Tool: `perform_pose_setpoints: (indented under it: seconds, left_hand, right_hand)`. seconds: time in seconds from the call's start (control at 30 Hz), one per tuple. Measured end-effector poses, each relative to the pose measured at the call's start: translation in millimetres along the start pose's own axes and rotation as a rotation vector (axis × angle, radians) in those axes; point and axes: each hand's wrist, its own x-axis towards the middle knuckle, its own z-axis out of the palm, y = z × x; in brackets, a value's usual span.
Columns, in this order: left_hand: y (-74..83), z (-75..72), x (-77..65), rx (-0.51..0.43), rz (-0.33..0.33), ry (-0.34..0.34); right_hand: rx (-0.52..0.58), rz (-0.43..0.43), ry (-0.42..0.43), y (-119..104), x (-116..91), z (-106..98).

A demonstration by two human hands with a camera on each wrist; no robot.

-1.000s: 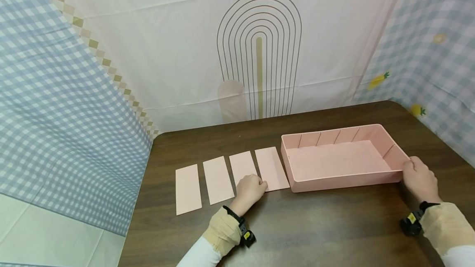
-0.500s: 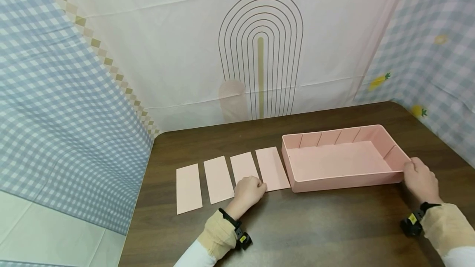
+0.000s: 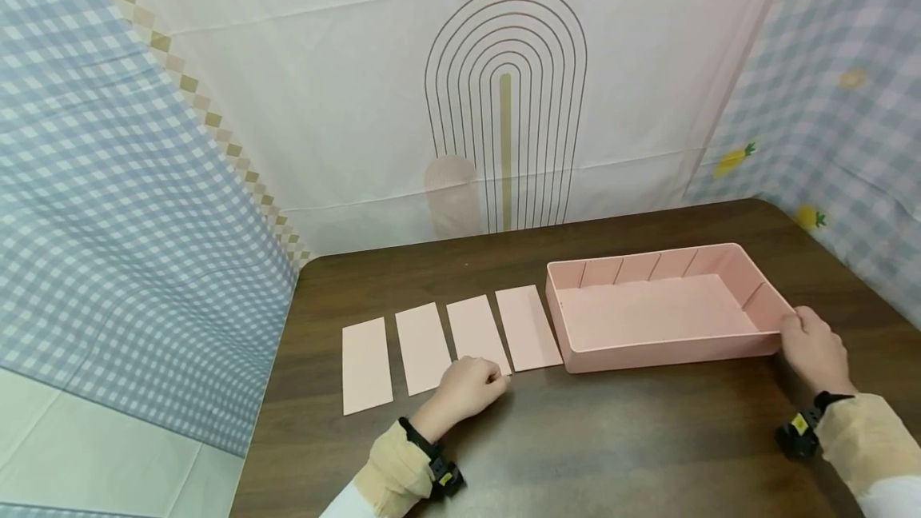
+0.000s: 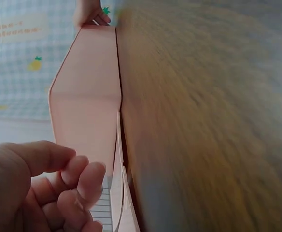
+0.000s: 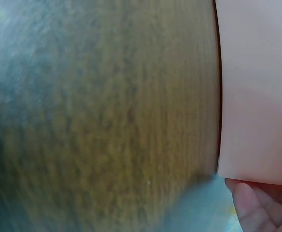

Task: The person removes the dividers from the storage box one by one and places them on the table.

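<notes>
A long, shallow pink box [image 3: 655,302] with upright lines along its inner walls lies on the table's right side. My right hand [image 3: 815,350] grips its near right corner; the right wrist view shows the fingers [image 5: 247,200] against the box's end wall. Left of the box, several thin pink rectangular panels lie flat in a slanting row, from the leftmost panel [image 3: 367,366] to the one beside the box [image 3: 528,328]. My left hand [image 3: 471,386] is at the near edge of the third panel [image 3: 478,332], holding nothing, its fingers [image 4: 90,183] loosely curled.
The dark wooden table [image 3: 612,438] stretches in front of the box and panels. A white cloth [image 3: 345,102] with an arch print hangs behind it. Blue checked cloths hang at the left [image 3: 180,262] and right [image 3: 856,142]. Each wrist carries a small black camera.
My left hand has drawn back towards me and left, uncovering more of the third panel. My right hand and the box stay in place.
</notes>
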Motion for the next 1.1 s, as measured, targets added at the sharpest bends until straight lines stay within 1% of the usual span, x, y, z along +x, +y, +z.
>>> perform_pose_setpoints:
  seconds: [0.07,0.17,0.33,0.47,0.67,0.87,1.1]
  left_hand:
    - [-1.6,-2.3,-3.7,0.005,0.025,-0.003]
    - [-4.1,-6.4,-8.7,0.009,0.044,0.0]
    - [-9.4,-10.8,-14.4,0.025,0.05,0.007]
    - [-12.2,-11.7,-16.3,0.018,0.058,0.019]
    - [-12.9,-14.2,-18.5,0.017,0.058,0.02]
    - [-15.7,-17.6,-22.0,0.05,0.054,0.042]
    - [-19.2,-19.9,-27.4,0.075,0.058,0.08]
  right_hand:
    - [0.003,-0.001,0.002,0,0,0]
    - [0.005,-0.003,-0.001,0,0,-1]
    - [0.01,-0.005,-0.002,-1,1,-2]
    - [0.015,-0.005,-0.009,-3,1,-4]
    - [0.037,0.02,-0.059,0,4,-5]
    - [0.058,0.053,-0.101,2,7,-7]
    - [0.072,0.045,-0.142,1,9,-12]
